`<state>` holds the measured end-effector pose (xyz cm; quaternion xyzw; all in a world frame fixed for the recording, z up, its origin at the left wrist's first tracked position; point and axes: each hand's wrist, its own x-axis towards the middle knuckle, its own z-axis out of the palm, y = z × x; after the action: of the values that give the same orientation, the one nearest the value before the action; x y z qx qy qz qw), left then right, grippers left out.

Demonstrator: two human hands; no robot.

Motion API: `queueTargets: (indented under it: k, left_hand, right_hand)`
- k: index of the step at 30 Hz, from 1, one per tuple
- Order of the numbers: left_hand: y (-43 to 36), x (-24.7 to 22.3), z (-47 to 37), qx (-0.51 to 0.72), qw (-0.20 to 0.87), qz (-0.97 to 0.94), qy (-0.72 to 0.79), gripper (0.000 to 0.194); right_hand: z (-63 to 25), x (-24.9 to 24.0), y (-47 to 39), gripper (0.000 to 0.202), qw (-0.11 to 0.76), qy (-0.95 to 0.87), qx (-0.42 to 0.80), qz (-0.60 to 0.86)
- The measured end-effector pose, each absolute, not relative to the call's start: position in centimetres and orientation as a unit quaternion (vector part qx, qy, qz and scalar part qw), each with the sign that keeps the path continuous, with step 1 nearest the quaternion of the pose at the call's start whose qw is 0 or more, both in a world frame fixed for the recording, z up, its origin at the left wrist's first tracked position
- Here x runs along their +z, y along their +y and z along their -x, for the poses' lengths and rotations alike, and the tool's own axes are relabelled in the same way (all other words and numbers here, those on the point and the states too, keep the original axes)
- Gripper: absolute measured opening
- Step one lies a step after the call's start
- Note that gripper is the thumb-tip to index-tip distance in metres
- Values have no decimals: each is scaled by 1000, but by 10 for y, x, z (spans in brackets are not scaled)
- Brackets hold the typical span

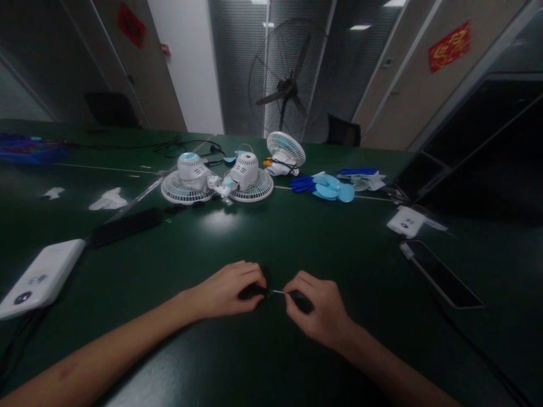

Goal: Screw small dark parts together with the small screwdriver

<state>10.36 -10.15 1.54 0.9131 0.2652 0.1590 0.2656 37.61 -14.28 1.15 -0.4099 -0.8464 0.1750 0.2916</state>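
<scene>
My right hand [322, 308] is closed around the black handle of a screwdriver [302, 303]. Its thin metal shaft points left, and the tip meets or nearly meets a small black part [251, 291]. That part is pinched between the thumb and fingers of my left hand [229, 289]. What kind of part it is cannot be made out, as the fingers cover some of it and the picture is dim. Both hands are low over the green table [237, 243], close to each other.
Beyond my hands are small white fans [248, 183], light-blue fan blades [333, 187] and a blue glove [302, 183]. White power banks [46, 277] [406, 222] flank me, with a phone [443, 274] at right. A black slab [125, 226] lies left.
</scene>
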Motion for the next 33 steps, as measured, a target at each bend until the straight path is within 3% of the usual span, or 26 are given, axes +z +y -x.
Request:
queueTargets:
  k: [7,14,19,24,33]
  left_hand:
    - [-101,15,-103,170,260,-913,264,15]
    - [-114,18,-109,168,262,-931,192,19]
    - [-118,16,-113,162,258,-941,147,24]
    - [-75,15,-75,173,168,-933,266,20]
    - [-4,5,34,189,77,-825,527,44]
  right_hand:
    - [-376,17,-147,11,284,-872,162,364]
    - [-378,16,-143,11,382,-806,159,424]
    - [-378,16,-142,12,390,-802,158,424]
    - [-378,16,-143,11,378,-804,182,422]
    - [-379,13,-143,13,376,-812,175,411]
